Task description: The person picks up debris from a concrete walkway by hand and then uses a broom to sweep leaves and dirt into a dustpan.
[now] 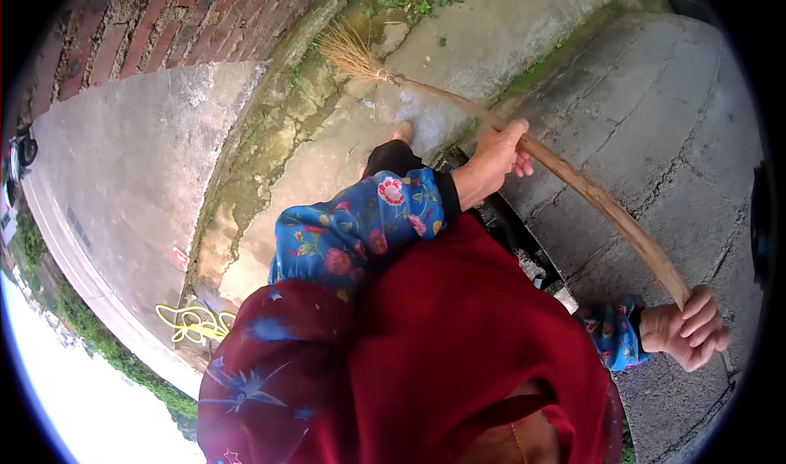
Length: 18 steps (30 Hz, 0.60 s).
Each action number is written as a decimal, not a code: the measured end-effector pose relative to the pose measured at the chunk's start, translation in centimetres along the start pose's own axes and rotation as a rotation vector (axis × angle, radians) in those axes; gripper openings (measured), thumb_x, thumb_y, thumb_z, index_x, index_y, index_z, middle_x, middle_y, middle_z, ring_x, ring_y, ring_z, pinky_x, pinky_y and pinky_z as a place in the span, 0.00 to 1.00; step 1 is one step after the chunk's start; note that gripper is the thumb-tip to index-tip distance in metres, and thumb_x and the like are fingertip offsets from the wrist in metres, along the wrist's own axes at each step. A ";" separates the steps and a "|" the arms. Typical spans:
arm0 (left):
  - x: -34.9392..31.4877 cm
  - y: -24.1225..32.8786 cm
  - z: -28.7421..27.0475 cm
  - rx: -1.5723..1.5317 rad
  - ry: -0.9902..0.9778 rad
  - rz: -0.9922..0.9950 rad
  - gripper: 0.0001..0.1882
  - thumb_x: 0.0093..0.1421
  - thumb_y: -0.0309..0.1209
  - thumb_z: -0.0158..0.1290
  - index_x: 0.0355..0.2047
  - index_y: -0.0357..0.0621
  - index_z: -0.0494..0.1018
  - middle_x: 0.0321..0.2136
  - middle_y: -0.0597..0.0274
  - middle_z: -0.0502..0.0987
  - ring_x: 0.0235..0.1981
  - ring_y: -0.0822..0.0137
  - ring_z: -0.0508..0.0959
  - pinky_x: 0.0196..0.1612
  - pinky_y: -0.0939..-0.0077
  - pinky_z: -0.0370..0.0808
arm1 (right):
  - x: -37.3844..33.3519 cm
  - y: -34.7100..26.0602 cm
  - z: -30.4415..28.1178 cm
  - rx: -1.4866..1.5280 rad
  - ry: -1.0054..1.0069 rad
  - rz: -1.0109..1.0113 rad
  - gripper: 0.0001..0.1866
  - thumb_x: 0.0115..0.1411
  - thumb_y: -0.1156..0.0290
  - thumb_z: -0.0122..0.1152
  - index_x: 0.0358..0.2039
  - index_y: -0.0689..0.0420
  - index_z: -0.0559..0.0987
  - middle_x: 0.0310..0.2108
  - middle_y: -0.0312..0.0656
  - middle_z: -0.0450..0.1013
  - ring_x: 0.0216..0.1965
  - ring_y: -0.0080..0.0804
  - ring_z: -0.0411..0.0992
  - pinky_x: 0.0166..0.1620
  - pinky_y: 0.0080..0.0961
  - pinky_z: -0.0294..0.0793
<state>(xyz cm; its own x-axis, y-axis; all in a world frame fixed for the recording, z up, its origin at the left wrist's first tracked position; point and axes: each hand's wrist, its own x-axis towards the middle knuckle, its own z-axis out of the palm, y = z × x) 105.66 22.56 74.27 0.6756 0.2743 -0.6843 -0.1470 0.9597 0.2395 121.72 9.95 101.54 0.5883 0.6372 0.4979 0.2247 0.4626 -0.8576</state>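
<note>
Broom with a curved brown wooden handle (573,176): located between the bare right hand (689,330) and the bare left hand (495,159), running on past the latter.

Nearest the viewpoint, below and between the hands, hangs a dark red cloth garment (467,316). The handle passes apart from it, presumably to keep the cloth from fouling the stick.

Right hand: clenched on the butt of the handle, fingers folded round it; this appears to anchor the end. Left hand: grasping the handle farther along, thumb on the upper side, fingers curled. The wide spacing between grips suggests leverage, the left hand probably bearing and guiding the weight. Behind the left wrist, a blue floral fabric sleeve (352,230) ends in a dark cuff, which likely keeps loose cloth off the grip.

Around the right hand extends a cracked grey concrete surface (639,120), with the handle above it. Beyond the left hand, the straw-coloured twig head (348,52) fans out over a mossy, cracked concrete strip (278,149); ground contact cannot be confirmed. Well to the left of the left hand lies a looped bright yellow hose or cord (195,323). Farther beyond the twigs stands a red-brown brick wall (164,30).
</note>
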 end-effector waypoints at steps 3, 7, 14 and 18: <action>2.8 1.3 -6.0 -0.163 0.051 0.014 0.14 0.55 0.38 0.45 0.26 0.35 0.65 0.18 0.53 0.71 0.15 0.63 0.72 0.15 0.72 0.65 | -0.1 6.3 3.2 0.142 -0.008 0.151 0.06 0.51 0.74 0.43 0.23 0.53 0.71 0.07 0.27 0.53 0.09 0.19 0.51 0.18 0.20 0.55; 11.6 2.8 -9.1 -0.230 0.089 0.011 0.09 0.54 0.36 0.44 0.27 0.42 0.65 0.24 0.55 0.72 0.20 0.61 0.71 0.22 0.68 0.65 | -0.7 10.0 7.7 0.049 -0.100 0.139 0.13 0.55 0.75 0.39 0.36 0.54 0.74 0.09 0.28 0.51 0.11 0.20 0.52 0.20 0.24 0.56; 14.3 6.6 1.9 -0.061 -0.016 0.021 0.07 0.52 0.31 0.46 0.25 0.39 0.63 0.17 0.53 0.70 0.14 0.57 0.72 0.14 0.67 0.62 | 2.2 5.3 6.2 -0.155 0.076 -0.030 0.11 0.54 0.75 0.42 0.17 0.53 0.70 0.07 0.28 0.46 0.11 0.19 0.46 0.21 0.23 0.52; 9.8 6.5 4.2 -0.061 -0.010 -0.038 0.09 0.54 0.31 0.46 0.27 0.37 0.63 0.17 0.51 0.70 0.12 0.57 0.71 0.13 0.68 0.63 | 4.9 2.7 2.2 -0.151 0.263 -0.060 0.10 0.53 0.75 0.44 0.16 0.53 0.69 0.06 0.27 0.46 0.09 0.18 0.46 0.20 0.21 0.52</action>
<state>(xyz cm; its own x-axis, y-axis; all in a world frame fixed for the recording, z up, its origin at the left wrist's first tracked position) 114.36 31.26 72.08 0.6890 0.2374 -0.6848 -0.1648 0.9714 0.1710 123.50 15.67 101.99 0.7470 0.4207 0.5147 0.3664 0.3855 -0.8469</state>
